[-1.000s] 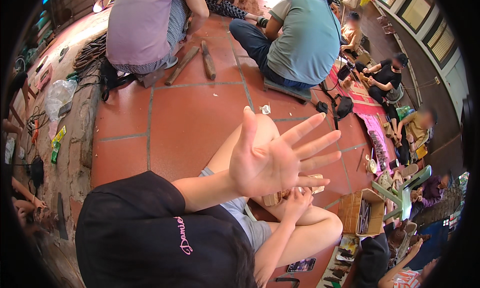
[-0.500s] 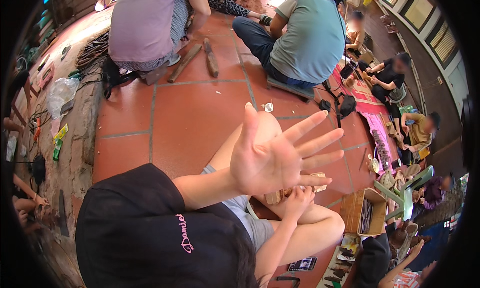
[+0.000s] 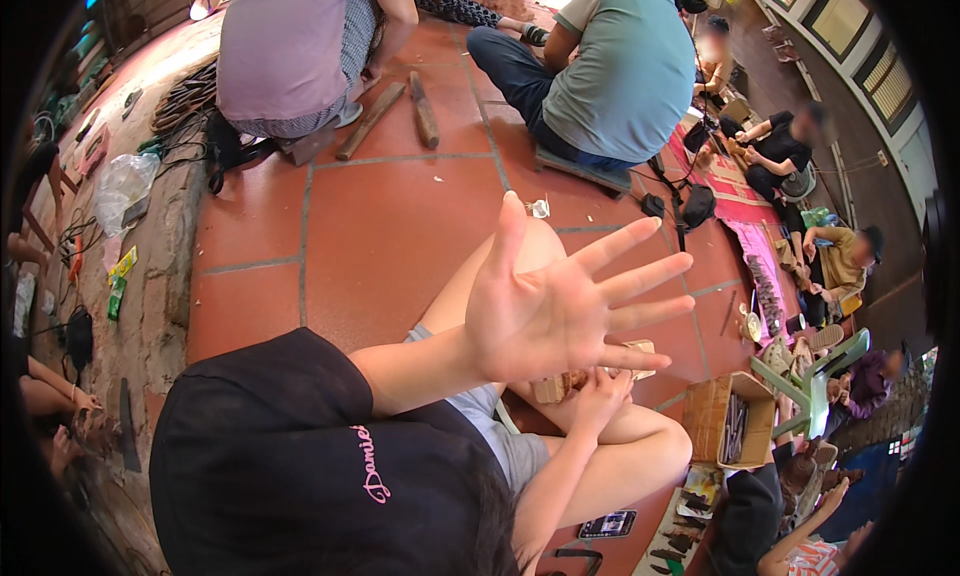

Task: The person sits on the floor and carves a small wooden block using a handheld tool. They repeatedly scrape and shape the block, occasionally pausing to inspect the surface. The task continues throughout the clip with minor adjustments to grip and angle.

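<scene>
You have red floor [image 3: 370, 266] spreading across the middle of the frame, from the stone ledge [image 3: 170, 256] at the left to your legs [image 3: 640, 446] at centre right. Two sticks [image 3: 422, 111] lie on it near the top centre, between two seated people [image 3: 625, 76] whose backs bound that side. At lower right, the box [image 3: 708, 421] stands just beyond your bent knee.

Your left hand [image 3: 545, 321] is raised at centre, palm toward you, thumb up, fingers spread to the right and holding nothing. Your right hand [image 3: 600, 404] sits below it, fingers curled at the wooden block [image 3: 551, 389] over your legs (your left hand partly covers this, so whether they grip it I cannot tell). Its forearm rises from the lower edge.
</scene>
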